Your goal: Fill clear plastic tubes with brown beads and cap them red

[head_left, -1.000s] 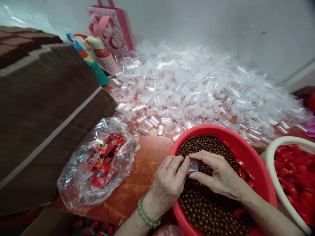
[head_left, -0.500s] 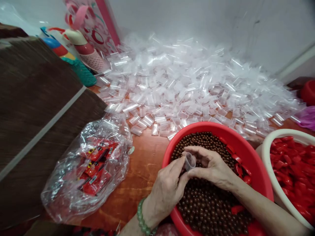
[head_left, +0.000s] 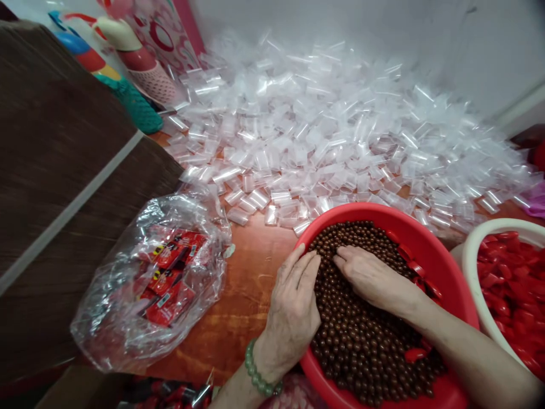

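A red basin (head_left: 457, 284) holds a mass of small round brown balls (head_left: 366, 341), with a few red plastic pieces (head_left: 415, 355) along its right side. My right hand (head_left: 368, 278) reaches into the balls, its fingertips partly sunk among them, so what it grips, if anything, is hidden. At the basin's left rim is my left hand (head_left: 296, 301), back upward, fingers bent over the edge; its palm and anything under it cannot be seen. A green bead bracelet (head_left: 255, 372) circles the left wrist.
Clear plastic sleeves (head_left: 323, 136) are heaped along the wall. On the left, a clear bag (head_left: 149, 289) with red packets lies beside a dark brown stack (head_left: 63, 187). A white tub (head_left: 472, 278) of red pieces stands at the right. Bottles (head_left: 145, 68) stand at the back left.
My hands have moved apart. The right has gone down into the brown balls, and the left sits at the rim. The clear sleeve held between them is no longer visible.
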Available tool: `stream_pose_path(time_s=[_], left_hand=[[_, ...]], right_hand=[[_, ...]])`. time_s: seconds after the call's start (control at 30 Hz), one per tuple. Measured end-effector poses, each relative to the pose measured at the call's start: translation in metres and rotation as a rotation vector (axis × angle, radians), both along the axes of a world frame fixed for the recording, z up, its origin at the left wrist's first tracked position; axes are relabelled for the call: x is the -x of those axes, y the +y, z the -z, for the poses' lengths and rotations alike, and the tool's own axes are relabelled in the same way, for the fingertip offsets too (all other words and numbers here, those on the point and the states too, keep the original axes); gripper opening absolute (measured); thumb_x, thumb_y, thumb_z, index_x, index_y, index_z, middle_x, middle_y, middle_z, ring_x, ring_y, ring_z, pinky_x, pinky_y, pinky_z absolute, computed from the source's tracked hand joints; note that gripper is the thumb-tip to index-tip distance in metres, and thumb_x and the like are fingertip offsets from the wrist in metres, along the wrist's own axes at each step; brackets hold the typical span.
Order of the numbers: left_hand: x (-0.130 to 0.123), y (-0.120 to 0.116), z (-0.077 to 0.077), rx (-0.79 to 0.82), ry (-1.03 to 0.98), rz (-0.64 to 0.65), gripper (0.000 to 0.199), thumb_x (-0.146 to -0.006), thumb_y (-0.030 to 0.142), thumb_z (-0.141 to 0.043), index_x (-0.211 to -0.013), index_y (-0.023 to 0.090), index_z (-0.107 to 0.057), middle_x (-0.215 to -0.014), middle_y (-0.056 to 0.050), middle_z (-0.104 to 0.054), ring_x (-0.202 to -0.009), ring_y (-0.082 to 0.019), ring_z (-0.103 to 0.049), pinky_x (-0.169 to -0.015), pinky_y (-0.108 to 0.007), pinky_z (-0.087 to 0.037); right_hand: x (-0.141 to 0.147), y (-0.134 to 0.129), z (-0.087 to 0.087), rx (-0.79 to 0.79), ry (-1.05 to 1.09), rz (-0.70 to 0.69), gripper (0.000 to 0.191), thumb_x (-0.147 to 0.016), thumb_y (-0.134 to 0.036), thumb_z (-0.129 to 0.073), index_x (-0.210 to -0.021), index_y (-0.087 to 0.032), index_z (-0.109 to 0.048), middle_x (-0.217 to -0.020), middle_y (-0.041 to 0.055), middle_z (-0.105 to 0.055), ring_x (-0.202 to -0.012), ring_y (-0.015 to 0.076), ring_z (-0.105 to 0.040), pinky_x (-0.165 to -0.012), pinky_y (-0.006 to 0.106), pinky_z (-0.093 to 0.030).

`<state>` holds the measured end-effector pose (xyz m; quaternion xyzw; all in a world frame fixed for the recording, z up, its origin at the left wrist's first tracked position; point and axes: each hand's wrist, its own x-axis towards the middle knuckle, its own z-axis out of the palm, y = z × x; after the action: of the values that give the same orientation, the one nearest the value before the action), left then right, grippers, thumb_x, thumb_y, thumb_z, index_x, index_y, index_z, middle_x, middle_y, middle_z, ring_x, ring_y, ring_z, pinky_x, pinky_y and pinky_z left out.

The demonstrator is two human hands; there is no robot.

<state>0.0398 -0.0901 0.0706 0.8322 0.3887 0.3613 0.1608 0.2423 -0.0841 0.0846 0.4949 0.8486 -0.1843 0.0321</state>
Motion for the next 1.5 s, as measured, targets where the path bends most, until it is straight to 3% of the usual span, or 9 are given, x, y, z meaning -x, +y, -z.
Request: stream_pose_path(time_s=[0.27,0.47,0.6,0.73,0.83,0.93,1.07,1.27,1.5], left_hand=[[0.002,0.001,0.0,0.01,-0.022,-0.004,0.052,-0.083,-0.007,-0.037,-0.13,0.007,-0.053,-0.126,-0.017,-0.063,-0.131,-0.025,-0.048,-0.109,-0.046,-0.046],[0.003,0.001,0.003,0.009,-0.055,-0.027,0.057,-0.084,-0.006,-0.038,-0.137,0.012,-0.048,-0.127,-0.015,-0.063,-0.129,-0.023,-0.051,-0.108,-0.044,-0.047],[0.004,-0.003,0.002,0.03,-0.064,-0.036,0.062,-0.087,-0.004,-0.038,-0.147,0.013,-0.036,-0.139,-0.016,-0.055,-0.135,-0.021,-0.047,-0.113,-0.041,-0.042],[0.003,-0.003,-0.014,0.397,-0.203,0.014,0.05,-0.095,0.01,-0.042,-0.145,0.017,-0.041,-0.144,-0.014,-0.053,-0.134,-0.022,-0.049,-0.114,-0.041,-0.041],[-0.005,0.0,-0.029,0.89,-0.453,0.185,0.046,-0.098,0.024,-0.047,-0.143,0.02,-0.042,-0.143,-0.013,-0.054,-0.129,-0.023,-0.055,-0.111,-0.041,-0.044],[-0.017,0.005,-0.039,1.131,-0.646,0.339,0.05,-0.095,0.026,-0.055,-0.143,0.021,-0.041,-0.145,-0.013,-0.053,-0.128,-0.024,-0.055,-0.111,-0.04,-0.043],[-0.027,0.011,-0.04,1.16,-0.68,0.324,0.045,-0.093,0.024,-0.057,-0.137,0.019,-0.05,-0.134,-0.012,-0.061,-0.119,-0.023,-0.061,-0.104,-0.036,-0.048],[-0.027,0.01,-0.034,1.234,-0.685,0.344,0.043,-0.092,0.027,-0.06,-0.133,0.018,-0.053,-0.122,-0.011,-0.067,-0.09,-0.016,-0.065,-0.081,-0.028,-0.053],[-0.029,0.016,-0.036,1.299,-0.734,0.36,0.04,-0.088,0.027,-0.064,-0.127,0.016,-0.06,-0.108,-0.01,-0.07,-0.082,-0.014,-0.063,-0.074,-0.024,-0.052]], right_hand=[[0.009,0.016,-0.003,0.284,0.496,-0.037,0.035,-0.081,-0.008,-0.063,-0.115,-0.015,-0.063,-0.113,0.0089,-0.062,-0.108,0.0217,-0.058,-0.099,0.036,-0.046],[-0.001,0.018,-0.01,0.506,0.909,0.123,0.045,-0.078,-0.034,-0.078,-0.119,-0.02,-0.067,-0.089,-0.0001,-0.059,-0.072,0.0126,-0.052,-0.072,0.027,-0.047],[-0.014,0.017,-0.024,0.59,1.1,0.162,0.049,-0.075,-0.04,-0.079,-0.119,-0.023,-0.068,-0.109,0.003,-0.062,-0.075,0.0109,-0.054,-0.083,0.03,-0.047],[-0.023,0.015,-0.03,0.577,1.139,0.226,0.048,-0.071,-0.034,-0.083,-0.116,-0.023,-0.071,-0.11,0.0035,-0.064,-0.093,0.0152,-0.059,-0.092,0.033,-0.046],[-0.024,0.012,-0.031,0.68,1.211,0.296,0.05,-0.071,-0.033,-0.083,-0.118,-0.023,-0.07,-0.11,0.0035,-0.068,-0.1,0.0175,-0.062,-0.093,0.033,-0.047],[-0.023,0.008,-0.035,0.776,1.291,0.326,0.051,-0.074,-0.03,-0.08,-0.122,-0.022,-0.067,-0.111,0.0042,-0.071,-0.102,0.0182,-0.066,-0.094,0.034,-0.05],[-0.024,0.005,-0.04,0.7,1.298,0.354,0.049,-0.08,-0.025,-0.075,-0.127,-0.022,-0.061,-0.117,0.0062,-0.071,-0.105,0.0187,-0.067,-0.09,0.033,-0.054],[-0.028,0.003,-0.044,0.335,1.058,0.272,0.031,-0.086,-0.027,-0.07,-0.115,-0.019,-0.067,-0.104,0.005,-0.072,-0.093,0.0166,-0.068,-0.084,0.028,-0.054],[-0.03,0.007,-0.045,0.338,0.914,0.166,0.036,-0.088,-0.032,-0.068,-0.122,-0.02,-0.065,-0.101,0.005,-0.074,-0.093,0.0178,-0.068,-0.087,0.03,-0.052]])
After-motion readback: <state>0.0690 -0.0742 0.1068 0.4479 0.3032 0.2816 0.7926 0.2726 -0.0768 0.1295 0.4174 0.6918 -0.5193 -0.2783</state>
